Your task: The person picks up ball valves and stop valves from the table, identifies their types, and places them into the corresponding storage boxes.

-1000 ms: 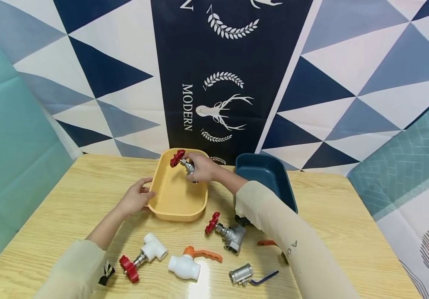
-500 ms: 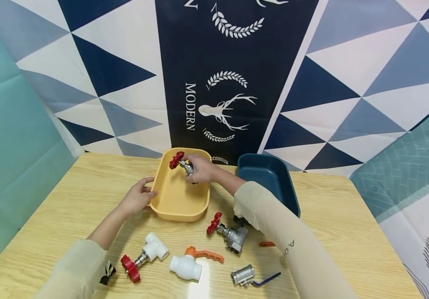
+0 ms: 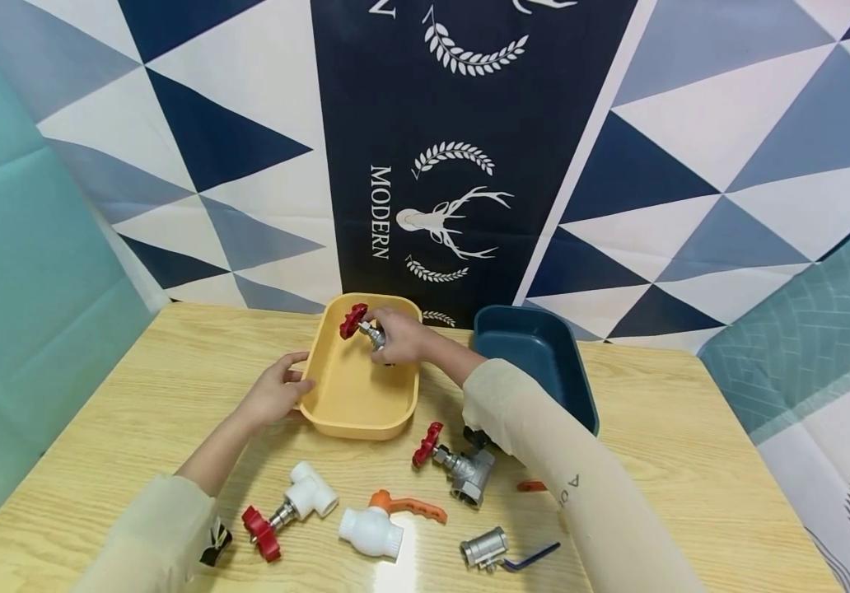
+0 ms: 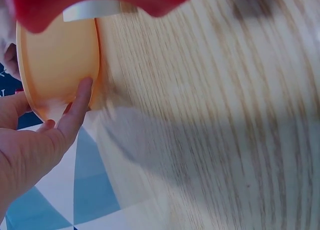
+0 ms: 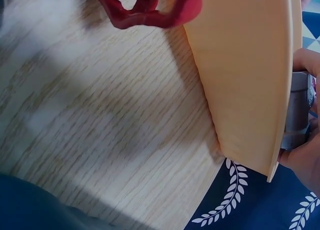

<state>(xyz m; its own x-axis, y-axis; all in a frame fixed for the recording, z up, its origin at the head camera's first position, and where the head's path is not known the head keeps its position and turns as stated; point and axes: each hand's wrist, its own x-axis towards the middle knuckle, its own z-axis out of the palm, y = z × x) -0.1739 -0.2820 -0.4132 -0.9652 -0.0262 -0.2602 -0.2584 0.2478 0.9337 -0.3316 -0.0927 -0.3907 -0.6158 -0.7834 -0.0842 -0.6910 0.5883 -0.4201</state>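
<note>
My right hand (image 3: 400, 336) grips a metal valve with a red handwheel (image 3: 353, 320), low over or inside the yellow tray (image 3: 358, 428). The right wrist view shows the valve's grey metal body (image 5: 298, 108) between thumb and fingers beyond the tray wall; whether it touches the tray bottom cannot be told. At the tray's left side, my left hand (image 3: 274, 394) holds the rim, thumb over the edge and fingers along the outside, as the left wrist view also shows with fingers (image 4: 80, 103) on the outer wall.
A dark blue tray (image 3: 588, 391) stands right, partly behind my right sleeve. In front lie a second metal red-wheel valve (image 3: 469, 476), a white valve with red wheel (image 3: 306, 492), a white orange-handled valve (image 3: 371, 531), and a metal blue-lever valve (image 3: 484, 548). An orange-red handle (image 3: 531, 486) peeks out.
The whole head view has shifted slightly. Both hands keep their places at the yellow tray, and the valve is still in my right hand.
</note>
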